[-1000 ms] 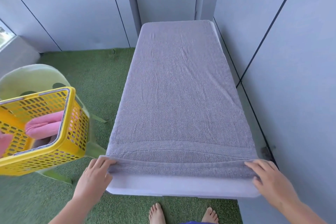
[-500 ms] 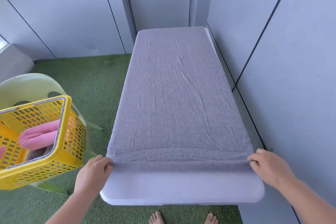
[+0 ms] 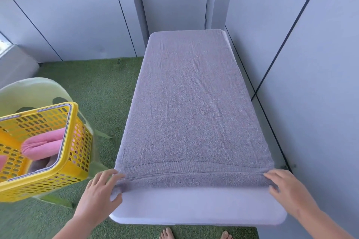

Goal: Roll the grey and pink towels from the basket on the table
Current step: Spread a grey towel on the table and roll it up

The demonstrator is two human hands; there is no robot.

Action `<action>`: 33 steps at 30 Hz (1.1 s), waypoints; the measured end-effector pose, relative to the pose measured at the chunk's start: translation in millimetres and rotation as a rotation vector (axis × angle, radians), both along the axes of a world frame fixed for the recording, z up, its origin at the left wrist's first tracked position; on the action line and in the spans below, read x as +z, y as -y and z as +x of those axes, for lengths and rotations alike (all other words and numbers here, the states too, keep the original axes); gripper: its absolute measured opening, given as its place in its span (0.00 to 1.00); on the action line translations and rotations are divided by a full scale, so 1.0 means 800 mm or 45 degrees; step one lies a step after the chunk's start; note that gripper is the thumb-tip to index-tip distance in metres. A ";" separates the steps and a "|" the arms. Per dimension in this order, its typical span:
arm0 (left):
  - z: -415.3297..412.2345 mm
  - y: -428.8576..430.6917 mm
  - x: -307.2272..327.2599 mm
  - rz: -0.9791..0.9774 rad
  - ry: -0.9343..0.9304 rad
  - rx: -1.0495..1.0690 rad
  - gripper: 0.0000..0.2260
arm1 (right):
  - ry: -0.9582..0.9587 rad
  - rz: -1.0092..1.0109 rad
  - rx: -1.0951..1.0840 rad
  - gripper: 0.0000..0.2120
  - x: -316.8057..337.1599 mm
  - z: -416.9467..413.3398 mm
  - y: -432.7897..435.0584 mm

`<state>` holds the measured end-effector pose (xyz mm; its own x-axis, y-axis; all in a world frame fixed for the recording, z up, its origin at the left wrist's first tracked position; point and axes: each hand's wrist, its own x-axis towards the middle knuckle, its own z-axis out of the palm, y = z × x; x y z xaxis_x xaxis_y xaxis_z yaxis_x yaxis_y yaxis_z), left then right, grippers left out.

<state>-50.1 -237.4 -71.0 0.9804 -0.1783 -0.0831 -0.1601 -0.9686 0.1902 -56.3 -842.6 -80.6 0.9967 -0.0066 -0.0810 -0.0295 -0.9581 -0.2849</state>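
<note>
The grey towel (image 3: 194, 112) lies flat along the table (image 3: 194, 211), its near-edge strip turned over. My left hand (image 3: 101, 192) and right hand (image 3: 285, 190) pinch that fold at either near corner. Uneven pushing could skew the roll; the pink towel (image 3: 42, 146) waits in the basket (image 3: 77, 161).

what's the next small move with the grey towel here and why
Probably roll both hands forward one turn, evenly. The left hand and right hand hold the two ends of a thin roll at the near edge of the grey towel, and the rest of it lies flat along the table, unrolled.
</note>
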 end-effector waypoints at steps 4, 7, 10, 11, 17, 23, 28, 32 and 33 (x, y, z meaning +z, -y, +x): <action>0.001 -0.010 -0.005 0.027 0.032 -0.054 0.12 | 0.047 -0.019 0.047 0.17 0.001 0.007 0.001; 0.017 -0.012 -0.001 0.041 0.110 -0.009 0.10 | 0.045 -0.047 0.062 0.15 0.003 0.009 0.002; 0.030 -0.007 0.008 0.080 0.151 0.172 0.19 | 0.041 -0.058 0.064 0.16 0.003 0.011 0.000; 0.031 -0.004 0.011 0.081 0.144 0.229 0.21 | 0.037 -0.057 0.062 0.16 0.003 0.011 -0.001; 0.024 0.008 0.014 0.135 0.217 0.366 0.09 | -0.017 -0.027 0.014 0.15 0.003 0.009 -0.001; 0.021 0.020 -0.004 0.211 0.080 0.165 0.18 | -0.047 -0.078 -0.008 0.15 0.005 0.008 -0.003; 0.029 0.014 -0.002 0.201 0.064 0.128 0.09 | -0.083 -0.122 0.028 0.08 0.009 0.017 -0.002; 0.044 0.010 0.002 0.259 0.176 0.071 0.15 | -0.196 -0.169 0.056 0.13 0.019 0.036 -0.001; 0.050 0.010 0.004 0.289 0.210 0.074 0.15 | -0.187 -0.178 0.052 0.14 0.022 0.044 -0.001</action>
<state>-9.8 -245.7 -67.4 0.9921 -0.1162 0.0470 -0.1135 -0.9919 -0.0565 -21.5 -841.6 -63.2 0.9740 0.0121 -0.2263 -0.0212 -0.9893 -0.1444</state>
